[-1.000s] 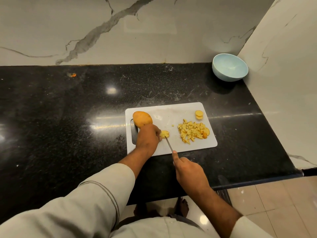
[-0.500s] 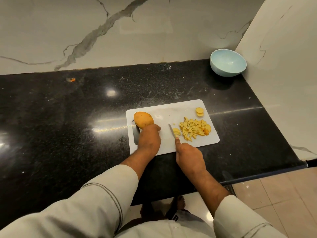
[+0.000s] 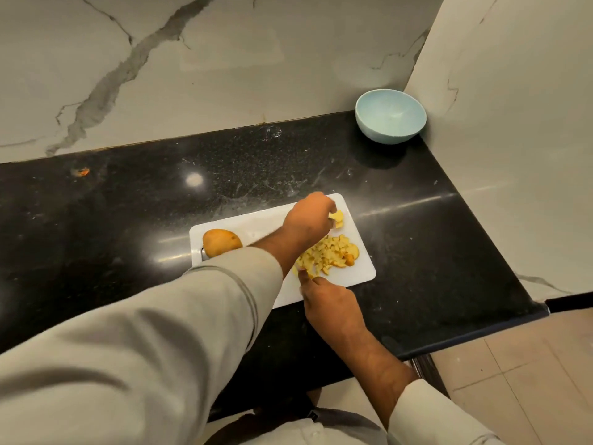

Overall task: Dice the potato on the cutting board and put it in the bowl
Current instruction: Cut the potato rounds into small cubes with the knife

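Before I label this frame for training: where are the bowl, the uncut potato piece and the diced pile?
bowl [image 3: 369,122]: head view, left outer wall.
uncut potato piece [image 3: 221,241]: head view, skin, middle.
diced pile [image 3: 330,255]: head view, pile's centre.

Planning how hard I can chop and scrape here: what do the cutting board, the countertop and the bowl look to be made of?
Cutting board: looks like white plastic, thin, matte, with rounded corners and a cut-out handle slot. Countertop: polished black stone, probably granite; speckled, with mirror-like light reflections. Bowl: pale blue, smooth and satin; ceramic or melamine, the look alone cannot settle which.
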Tool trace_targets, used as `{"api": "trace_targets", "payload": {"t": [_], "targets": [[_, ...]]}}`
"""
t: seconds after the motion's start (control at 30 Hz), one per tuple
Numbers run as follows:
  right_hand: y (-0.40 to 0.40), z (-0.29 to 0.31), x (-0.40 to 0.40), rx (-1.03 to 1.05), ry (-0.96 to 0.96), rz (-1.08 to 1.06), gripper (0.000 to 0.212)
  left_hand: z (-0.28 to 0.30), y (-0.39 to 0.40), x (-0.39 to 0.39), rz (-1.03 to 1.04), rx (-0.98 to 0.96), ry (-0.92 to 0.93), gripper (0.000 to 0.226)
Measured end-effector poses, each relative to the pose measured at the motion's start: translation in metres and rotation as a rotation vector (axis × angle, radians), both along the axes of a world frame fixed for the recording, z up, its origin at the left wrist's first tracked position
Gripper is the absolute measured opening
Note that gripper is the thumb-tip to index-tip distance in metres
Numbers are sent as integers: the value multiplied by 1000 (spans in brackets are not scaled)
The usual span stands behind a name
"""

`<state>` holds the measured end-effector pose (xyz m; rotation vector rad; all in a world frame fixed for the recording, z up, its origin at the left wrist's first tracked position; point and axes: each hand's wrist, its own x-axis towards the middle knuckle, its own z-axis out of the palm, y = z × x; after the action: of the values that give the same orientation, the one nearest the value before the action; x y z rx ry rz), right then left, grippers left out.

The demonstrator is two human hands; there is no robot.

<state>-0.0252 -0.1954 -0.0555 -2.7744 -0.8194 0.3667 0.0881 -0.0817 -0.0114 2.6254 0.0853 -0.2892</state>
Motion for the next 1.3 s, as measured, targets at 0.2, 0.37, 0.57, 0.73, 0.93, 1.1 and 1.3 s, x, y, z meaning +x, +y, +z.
{"api": "trace_targets", "payload": {"t": [0.2,0.37,0.57,0.73,0.93,1.1,1.3], "targets": [[-14,-4,12,-11,13,41,55,-9,-20,25,-147,190,35,42],[-20,-5,13,-18,28,62,58,-10,-17,27,-98,174,-34,31],[-14,-1,11,5,-2,55,56,-7,16,13,161,-178,-55,28],[-16,0,10,-38,-24,73,55,-10,55,-50,528,-423,-224,12],[-15,-5,7,-67,-16,97,54,-42,46,-125,701,-451,-158,30],[-7,-6,6,-58,-20,121,52,-42,48,-131,617,-248,-168,27],[-5,-4,8,-26,-1,123,52,-42,53,-130,499,-192,-78,58]]}}
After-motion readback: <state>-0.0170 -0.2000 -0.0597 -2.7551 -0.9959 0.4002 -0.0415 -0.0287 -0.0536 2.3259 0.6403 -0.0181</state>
